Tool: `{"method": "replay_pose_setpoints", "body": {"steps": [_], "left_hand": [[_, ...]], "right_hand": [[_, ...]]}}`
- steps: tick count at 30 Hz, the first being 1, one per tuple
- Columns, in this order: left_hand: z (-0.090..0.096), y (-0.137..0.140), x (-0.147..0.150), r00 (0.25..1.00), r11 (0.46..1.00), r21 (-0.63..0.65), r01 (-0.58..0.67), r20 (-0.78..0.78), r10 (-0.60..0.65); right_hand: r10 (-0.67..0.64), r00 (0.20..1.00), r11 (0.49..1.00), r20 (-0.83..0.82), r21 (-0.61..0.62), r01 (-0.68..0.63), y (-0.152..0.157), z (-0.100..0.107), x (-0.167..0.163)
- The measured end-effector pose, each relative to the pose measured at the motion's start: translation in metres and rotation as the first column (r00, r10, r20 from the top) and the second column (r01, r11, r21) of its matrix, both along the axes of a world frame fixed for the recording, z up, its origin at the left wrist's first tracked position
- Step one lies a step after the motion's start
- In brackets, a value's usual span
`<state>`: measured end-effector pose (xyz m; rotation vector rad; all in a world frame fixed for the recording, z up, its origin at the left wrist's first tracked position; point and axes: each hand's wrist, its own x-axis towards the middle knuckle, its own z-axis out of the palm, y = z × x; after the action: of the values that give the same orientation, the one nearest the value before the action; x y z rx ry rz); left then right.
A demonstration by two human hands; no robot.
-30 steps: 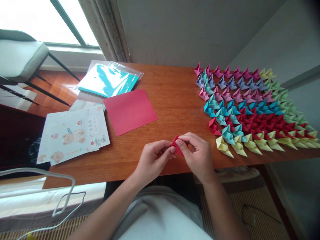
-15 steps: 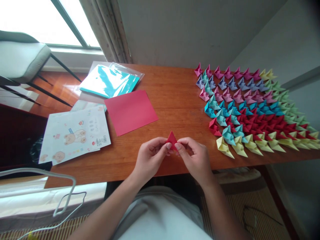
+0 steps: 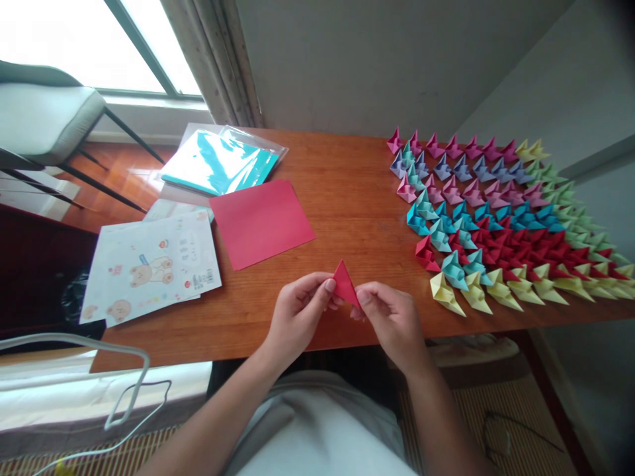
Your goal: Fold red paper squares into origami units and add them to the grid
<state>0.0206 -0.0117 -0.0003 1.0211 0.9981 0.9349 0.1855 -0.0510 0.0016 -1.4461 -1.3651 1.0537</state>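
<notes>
Between my two hands is a small folded piece of red paper (image 3: 344,284), a triangle with its point facing away from me. My left hand (image 3: 303,305) pinches its left side between thumb and fingers. My right hand (image 3: 390,318) grips its lower right corner, thumb on top. Both hands are above the table near its front edge. Beyond them to the left lies a stack of flat red paper sheets (image 3: 262,223). Folded red paper pieces (image 3: 520,246) sit in a dense group on the right, among rows in other colours.
Yellow folded pieces (image 3: 496,289) line the table's (image 3: 347,192) right front. A clear packet of turquoise paper (image 3: 223,162) rests at the back left, with bear-printed sheets (image 3: 159,264) nearer. A chair (image 3: 54,122) stands left; a white cable (image 3: 141,390) hangs at lower left.
My right hand has slid down and slightly right along the red paper, so more of its triangular face shows. My left hand keeps its pinch in nearly the same place.
</notes>
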Motion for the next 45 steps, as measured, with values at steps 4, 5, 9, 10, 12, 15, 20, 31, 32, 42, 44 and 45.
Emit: {"method": "replay_pose_setpoints", "body": {"steps": [4, 5, 9, 10, 12, 15, 20, 31, 32, 42, 44, 45], "left_hand": [[-0.004, -0.002, 0.001, 1.000, 1.000, -0.007, 0.009, 0.012, -0.009], [-0.005, -0.002, 0.002, 1.000, 1.000, -0.003, 0.014, 0.007, -0.014], [-0.008, -0.003, 0.003, 1.000, 1.000, 0.022, 0.007, -0.006, -0.007], [-0.009, -0.003, 0.003, 1.000, 1.000, 0.028, 0.005, -0.004, -0.005], [-0.009, -0.003, 0.003, 1.000, 0.999, 0.035, 0.006, 0.002, -0.006], [-0.007, -0.003, 0.002, 1.000, 1.000, 0.027, 0.016, 0.004, -0.017], [-0.005, -0.004, 0.000, 0.996, 0.997, 0.042, 0.064, 0.053, -0.067], [-0.002, -0.002, 0.002, 0.999, 0.998, 0.045, 0.046, 0.019, -0.046], [-0.004, -0.003, 0.002, 0.999, 0.996, 0.068, 0.051, 0.010, -0.052], [-0.012, -0.006, 0.001, 0.946, 0.876, 0.461, 0.140, -0.324, 0.019], [-0.010, -0.008, 0.003, 0.932, 0.875, 0.474, 0.098, -0.352, 0.086], [-0.009, -0.010, 0.003, 0.925, 0.871, 0.484, 0.078, -0.362, 0.119]], "right_hand": [[-0.057, 0.998, 0.998, -0.021, -0.002, 0.057, 0.000, -0.002, 0.003], [-0.066, 0.998, 0.998, -0.018, -0.002, 0.066, 0.000, -0.002, 0.003], [-0.055, 0.998, 0.998, -0.034, -0.037, 0.054, 0.000, -0.002, 0.004], [-0.052, 0.998, 0.998, -0.041, -0.041, 0.051, 0.000, -0.002, 0.004], [-0.040, 0.998, 0.998, -0.054, -0.044, 0.037, 0.000, -0.002, 0.004], [-0.011, 0.995, 0.998, -0.095, -0.070, 0.004, 0.000, -0.002, 0.004], [0.017, 0.973, 0.988, -0.232, -0.143, -0.051, 0.000, -0.002, 0.004], [0.019, 0.942, 0.983, -0.334, -0.168, -0.079, 0.001, 0.001, 0.003], [0.017, 0.945, 0.984, -0.326, -0.163, -0.074, 0.001, 0.000, 0.003], [-0.003, 0.999, 1.000, 0.040, -0.014, 0.003, 0.000, -0.005, 0.001], [-0.074, 0.977, 0.995, 0.199, 0.076, 0.060, 0.000, -0.004, -0.001], [-0.117, 0.953, 0.987, 0.278, 0.137, 0.081, 0.000, -0.003, -0.002]]}}
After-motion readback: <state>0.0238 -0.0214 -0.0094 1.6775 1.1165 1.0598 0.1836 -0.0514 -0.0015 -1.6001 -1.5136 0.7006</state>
